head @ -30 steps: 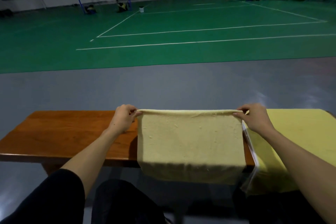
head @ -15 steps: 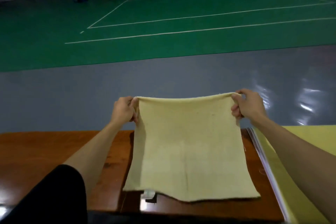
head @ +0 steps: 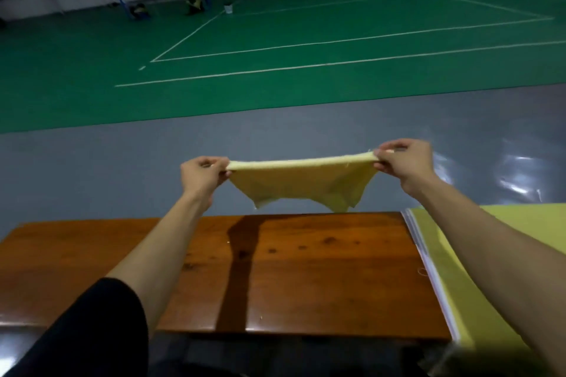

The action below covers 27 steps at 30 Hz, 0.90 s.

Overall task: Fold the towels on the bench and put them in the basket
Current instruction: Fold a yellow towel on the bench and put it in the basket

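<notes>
A pale yellow towel (head: 301,182) hangs in the air beyond the far edge of the wooden bench (head: 321,269), stretched level between my two hands. My left hand (head: 203,176) pinches its left top corner. My right hand (head: 404,162) pinches the right top corner. The towel's loose lower edge swings forward, away from me, its two bottom corners pointing down. It does not touch the bench. No basket is in view.
A yellow sheet (head: 453,269) with a clear plastic edge covers the bench's right end. Grey floor lies past the bench, then a green court with white lines. Poles and small objects stand by the far wall.
Both hands have lifted the towel off the bench and pushed it forward and up. Its lower part, which lay on the wood, has swung clear and now hangs in the air.
</notes>
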Available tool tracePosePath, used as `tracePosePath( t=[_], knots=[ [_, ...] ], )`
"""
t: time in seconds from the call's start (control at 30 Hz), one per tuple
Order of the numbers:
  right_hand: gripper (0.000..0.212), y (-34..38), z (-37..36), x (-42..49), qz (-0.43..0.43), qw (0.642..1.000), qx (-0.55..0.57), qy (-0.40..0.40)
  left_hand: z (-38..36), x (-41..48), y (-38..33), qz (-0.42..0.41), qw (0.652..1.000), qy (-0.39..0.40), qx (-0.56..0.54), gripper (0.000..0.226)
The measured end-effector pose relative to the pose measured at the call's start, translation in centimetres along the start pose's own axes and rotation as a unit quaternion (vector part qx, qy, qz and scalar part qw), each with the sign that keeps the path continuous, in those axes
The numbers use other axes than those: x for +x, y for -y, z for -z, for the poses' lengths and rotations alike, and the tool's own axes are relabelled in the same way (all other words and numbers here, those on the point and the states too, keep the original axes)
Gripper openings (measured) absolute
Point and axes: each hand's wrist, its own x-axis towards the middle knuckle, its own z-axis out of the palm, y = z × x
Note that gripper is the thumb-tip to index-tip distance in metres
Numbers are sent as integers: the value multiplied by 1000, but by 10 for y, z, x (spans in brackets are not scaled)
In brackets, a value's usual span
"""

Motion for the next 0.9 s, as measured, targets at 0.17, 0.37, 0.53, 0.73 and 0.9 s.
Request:
tracePosePath(
  t=[0.17,0.37,0.53,0.73,0.9],
  knots=[
    [11,-61,26,-62,-53,997,-48,13,40,-55,50,51,999,3,13,12],
    [21,-100,54,-136,-112,991,-66,19,84,-117,89,122,991,24,44,16],
    [21,-116,63,-171,-135,990,-32,-20,102,-156,106,129,991,7,44,7],
    [19,-134,75,-191,-86,991,-106,12,120,-176,120,106,988,40,110,18],
    [46,-132,86,-207,-80,984,-141,75,134,-190,122,119,977,115,136,59]
  ],
)
